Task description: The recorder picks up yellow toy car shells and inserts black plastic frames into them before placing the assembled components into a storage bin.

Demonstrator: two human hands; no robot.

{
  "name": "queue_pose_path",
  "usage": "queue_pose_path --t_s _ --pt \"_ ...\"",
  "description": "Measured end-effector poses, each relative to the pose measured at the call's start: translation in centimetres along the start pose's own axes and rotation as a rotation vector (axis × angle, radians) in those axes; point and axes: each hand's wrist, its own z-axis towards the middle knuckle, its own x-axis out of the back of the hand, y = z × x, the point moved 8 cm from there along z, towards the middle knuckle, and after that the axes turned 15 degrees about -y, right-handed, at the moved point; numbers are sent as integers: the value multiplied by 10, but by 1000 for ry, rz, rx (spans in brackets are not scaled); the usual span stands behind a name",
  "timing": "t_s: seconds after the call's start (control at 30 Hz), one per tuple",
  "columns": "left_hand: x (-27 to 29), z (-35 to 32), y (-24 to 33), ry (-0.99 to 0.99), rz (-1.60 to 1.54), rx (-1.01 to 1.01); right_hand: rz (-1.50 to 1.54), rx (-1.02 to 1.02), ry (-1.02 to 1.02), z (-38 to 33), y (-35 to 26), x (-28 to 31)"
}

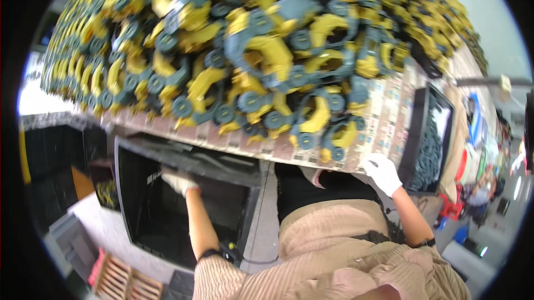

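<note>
My left hand (179, 182), in a white glove, reaches into a large black plastic crate (125, 200) standing low at the left. Motion smears its fingers, so I cannot make out their shape or anything in them. My right hand (382, 175), also white-gloved, rests at the near edge of the table (384, 116), its fingers slightly apart with nothing visible in them. A big heap of yellow and grey-blue curved plastic parts (267, 58) covers most of the table. The closest of them lie just left of my right hand.
A black bin (409, 139) of grey-blue parts (428, 150) stands right of the table. Wooden pallets (125, 280) and grey boxes (69, 241) are at lower left. Farther right sit a red stool (451, 208) and other people's work area.
</note>
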Motion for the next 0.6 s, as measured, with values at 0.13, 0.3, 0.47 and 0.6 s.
queue_pose_path --t_s 0.13,0.3,0.47,0.6 --pt "36 -123 201 359 504 -441 188 -14 201 -7 5 37" --pt "-103 -264 320 -376 376 -1054 105 -109 984 -67 94 147" --pt "-236 -292 269 -912 546 -960 171 -305 1024 -97 255 175" --pt "-281 -299 279 -933 982 -1242 205 -202 970 -115 287 172"
